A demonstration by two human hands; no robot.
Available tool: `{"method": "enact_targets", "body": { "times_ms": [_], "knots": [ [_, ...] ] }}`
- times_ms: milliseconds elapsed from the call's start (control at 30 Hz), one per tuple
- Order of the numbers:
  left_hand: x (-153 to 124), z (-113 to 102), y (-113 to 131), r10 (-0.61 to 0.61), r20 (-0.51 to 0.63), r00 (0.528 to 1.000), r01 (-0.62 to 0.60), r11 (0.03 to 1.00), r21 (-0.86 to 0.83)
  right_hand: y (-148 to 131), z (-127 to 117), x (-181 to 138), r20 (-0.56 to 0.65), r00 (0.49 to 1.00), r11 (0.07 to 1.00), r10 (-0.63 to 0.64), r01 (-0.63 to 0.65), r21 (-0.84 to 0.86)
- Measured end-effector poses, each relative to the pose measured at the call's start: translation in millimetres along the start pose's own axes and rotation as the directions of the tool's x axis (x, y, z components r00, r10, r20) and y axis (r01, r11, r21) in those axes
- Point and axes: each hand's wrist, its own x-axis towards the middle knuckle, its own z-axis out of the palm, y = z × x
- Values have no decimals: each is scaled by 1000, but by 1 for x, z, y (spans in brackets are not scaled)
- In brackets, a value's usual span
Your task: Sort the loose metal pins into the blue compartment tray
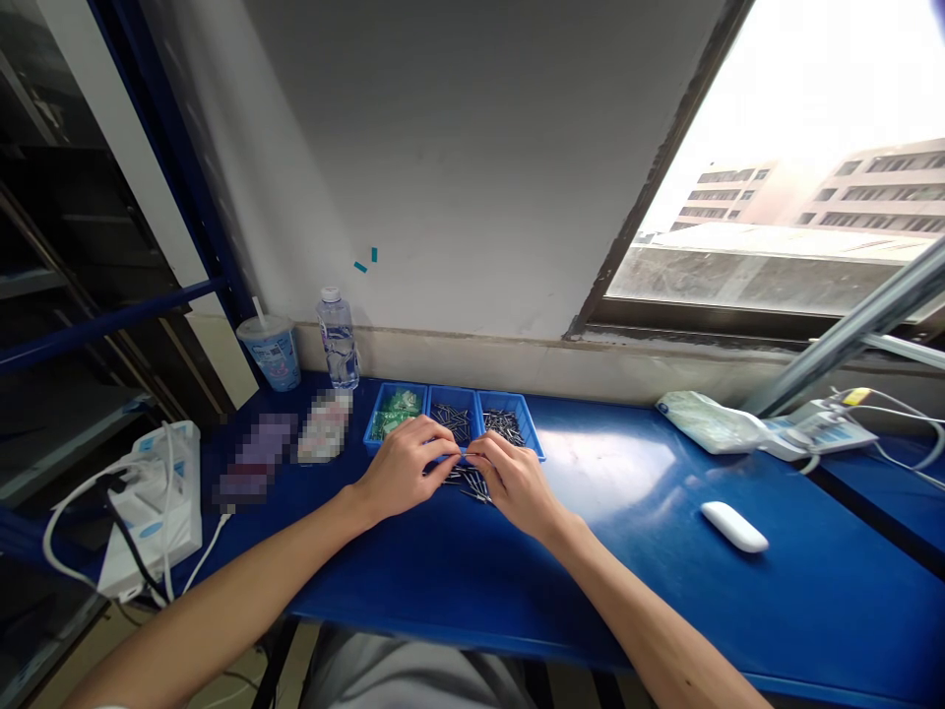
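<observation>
My left hand [403, 468] and my right hand [513, 480] meet over a blue table [605, 581], fingers curled and pinched together around a thin metal pin I can barely make out. A loose pile of small dark metal pins [467, 483] lies on the table under my fingertips. Just behind stand three joined blue trays [533, 433]: the left holds green parts [397, 410], the middle and right hold more dark pins [503, 424].
A lidded cup with a straw [270, 352] and a water bottle [338, 340] stand at the back left. A white power strip with cables [152, 502] sits at the left edge. A white oval device [733, 526] and a plastic bag [709, 421] lie right.
</observation>
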Motion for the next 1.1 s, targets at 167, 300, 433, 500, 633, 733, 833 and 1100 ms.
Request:
{"method": "enact_targets", "body": {
  "times_ms": [167, 300, 433, 500, 633, 733, 833, 1100],
  "knots": [
    [1, -1, 0, -4, -6, 1000, 4, 1000, 7, 2, 1, -1, -13, 1000, 1000, 4, -4, -6],
    [2, -2, -1, -5, -5, 1000, 5, 1000, 8, 3, 0, -1, -14, 1000, 1000, 7, -7, 3],
    [3, -4, -1, -2, -10, 1000, 2, 1000, 10, 4, -1, 0, -39, 999, 1000, 15, -16, -6],
    [3, -4, 0, -5, -11, 1000, 5, 1000, 15, 5, -2, 0, -53, 999, 1000, 6, -7, -17],
    [4, -6, -1, -19, -6, 1000, 19, 1000, 19, 8, -6, 1, -87, 994, 994, -68, 61, -88],
    [3, -9, -5, -68, 42, 997, 67, 997, 25, 10, -13, 3, -106, 989, 988, -100, 86, -129],
    [4, -17, -7, -114, 197, 974, 113, 993, 12, 12, -20, 4, -192, 977, 986, -91, 62, -154],
    [10, -34, 9, -245, 643, 725, 59, 953, 297, 23, -23, 5, -331, 923, 924, 196, -287, -253]
  ]
}}
